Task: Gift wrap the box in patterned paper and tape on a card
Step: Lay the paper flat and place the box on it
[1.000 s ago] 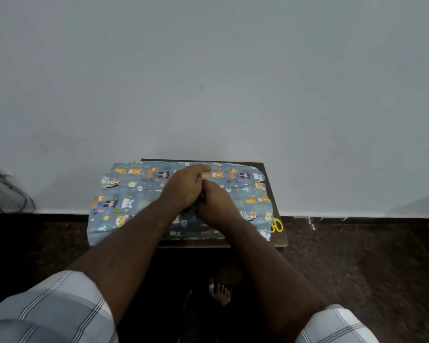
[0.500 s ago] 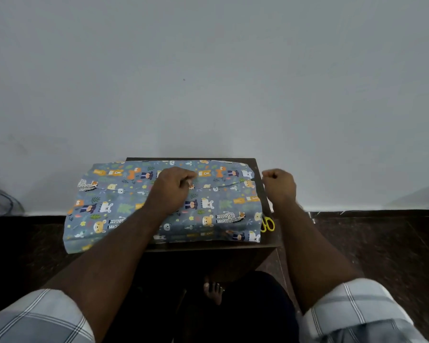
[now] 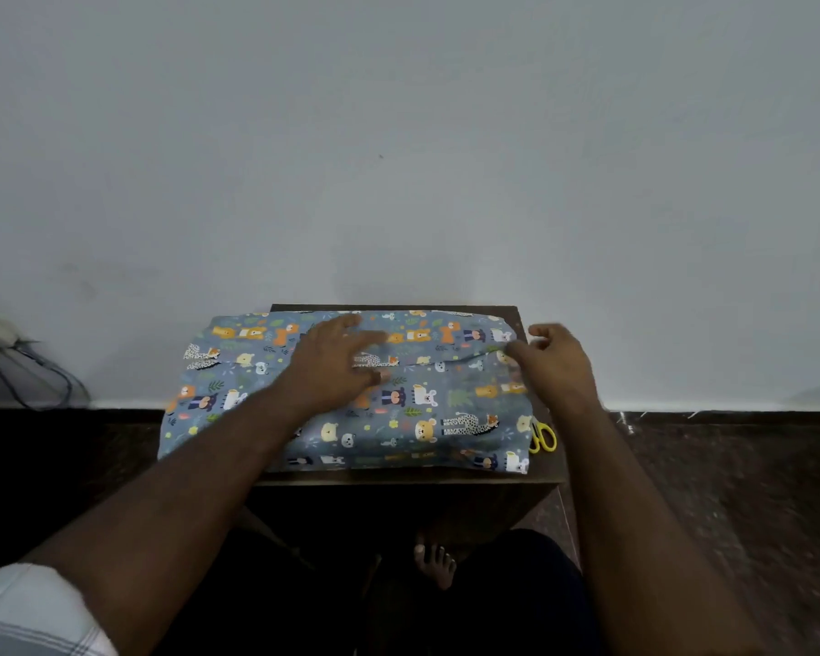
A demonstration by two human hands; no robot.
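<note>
Two hands work the patterned paper (image 3: 346, 409) draped over the box on the counter (image 3: 517, 311). Left hand (image 3: 337, 366), fingers spread, pins the overlapped seam; right hand (image 3: 557, 359), fingers loosely curled, reaches the paper's right end. Yellow scissors (image 3: 542, 435) lie right. Likely next: tape the seam.

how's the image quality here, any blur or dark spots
Head view: the left hand is motion-blurred at the fingers, the right hand slightly soft; the wrapping paper and scissors are evenly lit and readable; below the table everything sinks into dark shadow.
</note>
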